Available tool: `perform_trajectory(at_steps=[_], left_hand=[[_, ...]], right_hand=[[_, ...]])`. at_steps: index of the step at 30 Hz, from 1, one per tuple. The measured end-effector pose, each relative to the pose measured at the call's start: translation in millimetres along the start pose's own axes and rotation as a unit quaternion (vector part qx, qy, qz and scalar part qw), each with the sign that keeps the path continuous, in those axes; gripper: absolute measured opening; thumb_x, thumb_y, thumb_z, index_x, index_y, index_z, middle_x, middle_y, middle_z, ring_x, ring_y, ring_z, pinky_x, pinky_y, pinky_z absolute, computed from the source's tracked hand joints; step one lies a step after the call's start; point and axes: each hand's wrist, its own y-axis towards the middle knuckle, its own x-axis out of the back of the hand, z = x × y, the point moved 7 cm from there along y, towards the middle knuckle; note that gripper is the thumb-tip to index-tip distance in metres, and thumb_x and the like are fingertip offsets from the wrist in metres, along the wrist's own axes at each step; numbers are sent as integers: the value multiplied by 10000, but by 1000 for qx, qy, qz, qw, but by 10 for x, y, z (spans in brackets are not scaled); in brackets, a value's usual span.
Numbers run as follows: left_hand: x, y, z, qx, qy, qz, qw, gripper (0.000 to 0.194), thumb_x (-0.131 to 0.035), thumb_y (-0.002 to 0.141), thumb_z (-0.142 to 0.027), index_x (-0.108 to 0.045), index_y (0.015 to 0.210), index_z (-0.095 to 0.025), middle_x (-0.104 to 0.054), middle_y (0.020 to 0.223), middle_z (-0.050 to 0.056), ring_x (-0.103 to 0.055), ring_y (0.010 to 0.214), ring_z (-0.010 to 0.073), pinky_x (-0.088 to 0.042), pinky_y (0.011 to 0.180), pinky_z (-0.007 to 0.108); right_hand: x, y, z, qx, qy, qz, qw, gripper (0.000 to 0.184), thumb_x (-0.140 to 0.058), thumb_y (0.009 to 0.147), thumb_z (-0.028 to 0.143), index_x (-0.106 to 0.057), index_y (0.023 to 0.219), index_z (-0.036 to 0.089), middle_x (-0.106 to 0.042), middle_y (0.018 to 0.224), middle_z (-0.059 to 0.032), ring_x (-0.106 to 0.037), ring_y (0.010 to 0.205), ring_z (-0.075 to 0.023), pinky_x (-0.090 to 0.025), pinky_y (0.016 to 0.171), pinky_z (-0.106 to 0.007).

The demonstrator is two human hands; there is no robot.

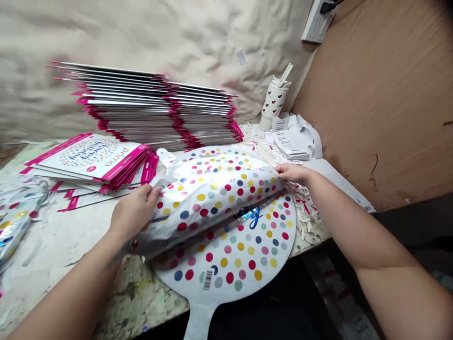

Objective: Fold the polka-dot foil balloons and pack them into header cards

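Observation:
A flat, round foil balloon [226,222] with coloured polka dots lies on the worn table [63,245], its neck hanging over the front edge. Its far half is folded toward me over the near half. My left hand [132,212] grips the folded flap at its left edge, fingers curled round the foil. My right hand [293,172] pinches the flap's right edge. A barcode and blue lettering show on the lower layer.
A tall fanned stack of pink-edged cards [155,108] stands behind the balloon, a smaller pile of printed cards [92,160] at left. More foil balloons [14,217] lie far left. A heart-patterned cup [274,99], label sheets [293,137] and paper scraps sit at right.

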Motion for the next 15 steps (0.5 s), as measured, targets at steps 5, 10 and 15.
perform_trajectory(at_steps=[5, 10, 15], left_hand=[[35, -318, -35, -14, -1, -100, 995, 375, -371, 866, -476, -547, 922, -149, -624, 859, 87, -588, 831, 240, -445, 740, 350], [24, -1016, -802, -309, -151, -6, 939, 438, -416, 870, -389, -426, 1282, -237, -524, 1298, 52, -511, 1157, 214, -421, 946, 312], [-363, -1596, -1249, -464, -34, 229, 855, 705, -575, 765, -358, -255, 1393, -367, -306, 1462, 12, -316, 1309, 323, -327, 1024, 511]], right_hand=[[-105, -282, 8, 9, -69, 34, 997, 239, -743, 490, 310, -616, 614, 149, -605, 604, 21, -559, 617, -157, -425, 552, -229], [-241, -576, -80, 36, -106, -70, 991, 211, -630, 658, 373, -596, 695, 168, -567, 679, 2, -515, 661, -152, -393, 594, -248], [-222, -654, -194, 34, 13, -109, 993, 329, -614, 681, 496, -622, 729, 170, -604, 696, -15, -559, 705, -186, -438, 621, -274]])
